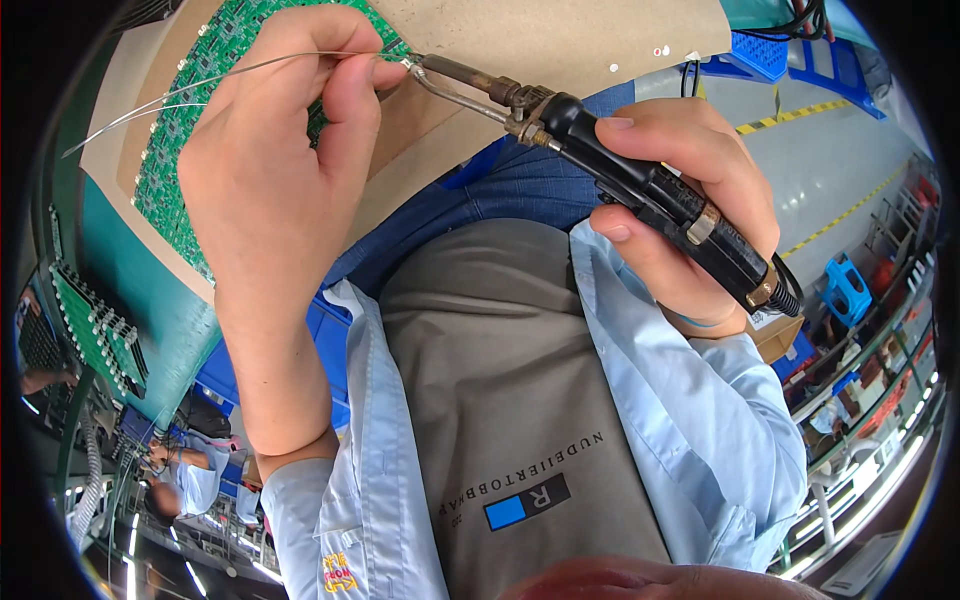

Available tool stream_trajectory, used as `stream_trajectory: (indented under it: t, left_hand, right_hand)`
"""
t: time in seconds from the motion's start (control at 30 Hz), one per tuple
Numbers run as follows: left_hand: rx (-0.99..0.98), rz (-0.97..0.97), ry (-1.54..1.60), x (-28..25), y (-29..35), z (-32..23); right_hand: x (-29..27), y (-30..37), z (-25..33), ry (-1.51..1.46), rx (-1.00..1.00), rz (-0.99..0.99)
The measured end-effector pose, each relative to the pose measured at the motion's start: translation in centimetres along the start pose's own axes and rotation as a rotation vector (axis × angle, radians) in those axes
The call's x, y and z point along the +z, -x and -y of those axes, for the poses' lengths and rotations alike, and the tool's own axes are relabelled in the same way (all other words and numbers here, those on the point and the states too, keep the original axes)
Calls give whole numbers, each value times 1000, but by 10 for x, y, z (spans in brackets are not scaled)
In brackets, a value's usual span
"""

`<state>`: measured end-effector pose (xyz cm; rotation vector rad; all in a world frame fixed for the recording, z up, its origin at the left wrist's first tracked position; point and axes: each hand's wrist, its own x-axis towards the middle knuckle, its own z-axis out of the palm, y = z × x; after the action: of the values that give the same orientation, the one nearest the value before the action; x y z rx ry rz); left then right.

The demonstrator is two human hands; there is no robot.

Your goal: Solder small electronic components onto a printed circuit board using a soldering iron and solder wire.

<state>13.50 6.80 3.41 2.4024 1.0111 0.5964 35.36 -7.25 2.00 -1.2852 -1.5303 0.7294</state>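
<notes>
My right hand (690, 190) is wrapped round the black handle of a soldering iron (655, 185). The thumb and a finger press on its upper part, and a thin metal feed tube (465, 98) runs beside the barrel. The iron's tip points up and left, toward my left fingertips. My left hand (265, 160) is closed in a pinch on thin silvery solder wire (235, 72), whose loose length trails off to the left. A small pale piece at the iron's tip is too small to name. Under my left hand lies a large green circuit board (165, 175), partly hidden by it.
Brown board (560, 35) lies beneath the circuit board, over a teal tabletop (150, 285). More green boards (95, 330) stand at the left. A blue stool (846, 288) and a cardboard box (778, 338) are at the right. Another person (195, 480) is at the lower left.
</notes>
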Motion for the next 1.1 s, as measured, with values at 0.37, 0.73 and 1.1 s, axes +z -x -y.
stream_trajectory:
  t: [0.37, 0.73, 1.1]
  left_hand:
    - [-32, 43, -57, -3, -1, 2]
    - [-13, 27, -23, -4, 1, 9]
    - [-113, -13, 34, 0, 4, 5]
  right_hand:
    - [-3, -2, -2, 1, -21, 24]
    - [-3, 3, -6, -17, -28, -32]
    - [-5, -10, -9, 63, -112, -142]
